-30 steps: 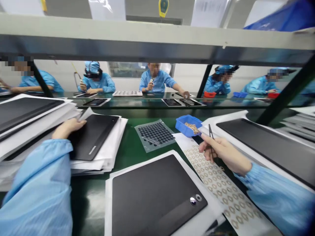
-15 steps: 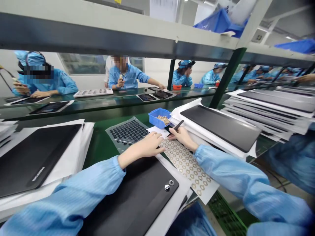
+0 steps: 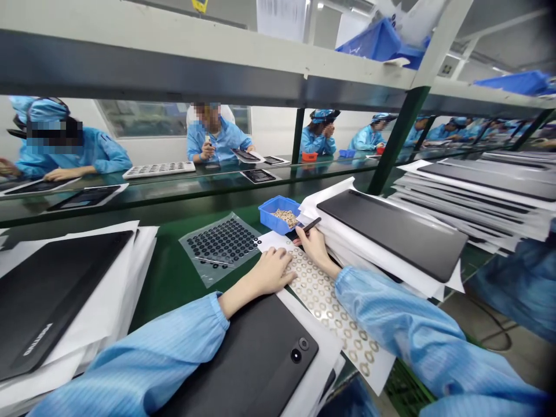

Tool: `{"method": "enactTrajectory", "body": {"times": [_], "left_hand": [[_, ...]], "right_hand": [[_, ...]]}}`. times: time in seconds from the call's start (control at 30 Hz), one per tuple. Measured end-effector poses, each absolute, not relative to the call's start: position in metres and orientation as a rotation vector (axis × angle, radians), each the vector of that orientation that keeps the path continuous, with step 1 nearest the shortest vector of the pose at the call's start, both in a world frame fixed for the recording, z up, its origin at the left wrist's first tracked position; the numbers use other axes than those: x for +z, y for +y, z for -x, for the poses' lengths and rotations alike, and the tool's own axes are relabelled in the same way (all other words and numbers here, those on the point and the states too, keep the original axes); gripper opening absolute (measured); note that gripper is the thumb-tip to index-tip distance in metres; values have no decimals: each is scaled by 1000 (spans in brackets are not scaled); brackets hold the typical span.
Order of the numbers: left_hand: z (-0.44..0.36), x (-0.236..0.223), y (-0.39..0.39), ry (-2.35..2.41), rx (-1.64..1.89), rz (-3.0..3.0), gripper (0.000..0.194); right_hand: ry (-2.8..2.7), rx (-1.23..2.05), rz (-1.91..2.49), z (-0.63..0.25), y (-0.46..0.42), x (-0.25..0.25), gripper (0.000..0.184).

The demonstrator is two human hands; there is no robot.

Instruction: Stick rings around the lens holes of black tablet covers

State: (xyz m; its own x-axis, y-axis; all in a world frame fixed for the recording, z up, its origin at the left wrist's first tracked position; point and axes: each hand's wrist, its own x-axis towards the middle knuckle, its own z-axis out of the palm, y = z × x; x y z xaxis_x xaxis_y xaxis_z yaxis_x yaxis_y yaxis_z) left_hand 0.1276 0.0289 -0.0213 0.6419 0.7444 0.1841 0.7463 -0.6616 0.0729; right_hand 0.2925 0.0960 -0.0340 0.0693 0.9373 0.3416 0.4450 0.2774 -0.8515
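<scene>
My left hand (image 3: 271, 272) lies flat on the edge of a sheet of small gold rings (image 3: 332, 307), touching the sheet and holding nothing. My right hand (image 3: 315, 243) grips dark tweezers (image 3: 310, 226) just above the sheet's far end, near a blue bin (image 3: 278, 213) of loose gold rings. A dark tablet back with two round lens openings (image 3: 243, 362) lies on white packing below my left forearm. My right sleeve hides part of the ring sheet.
A sheet of black rings (image 3: 221, 246) with a thin tool on it lies left of my hands. Stacked dark tablets sit left (image 3: 56, 295) and right (image 3: 391, 231) on the green bench. A metal shelf (image 3: 174, 69) runs overhead, with co-workers (image 3: 215, 136) in blue gowns beyond it.
My left hand has moved from the dark tablet on the left stack onto the ring sheet, next to my right hand. The view has swung right, and my right hand has turned the tweezers.
</scene>
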Motion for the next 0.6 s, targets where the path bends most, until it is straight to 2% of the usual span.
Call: {"method": "enactTrajectory", "body": {"times": [0.37,0.6], "left_hand": [[-127,-22,32,-1243,-309,2842,40],[-126,-25,35,-1224,-306,2830,38]], "right_hand": [[-1584,638,1305,-290,99,-34,30],[-1586,760,1106,-292,46,10,39]]}}
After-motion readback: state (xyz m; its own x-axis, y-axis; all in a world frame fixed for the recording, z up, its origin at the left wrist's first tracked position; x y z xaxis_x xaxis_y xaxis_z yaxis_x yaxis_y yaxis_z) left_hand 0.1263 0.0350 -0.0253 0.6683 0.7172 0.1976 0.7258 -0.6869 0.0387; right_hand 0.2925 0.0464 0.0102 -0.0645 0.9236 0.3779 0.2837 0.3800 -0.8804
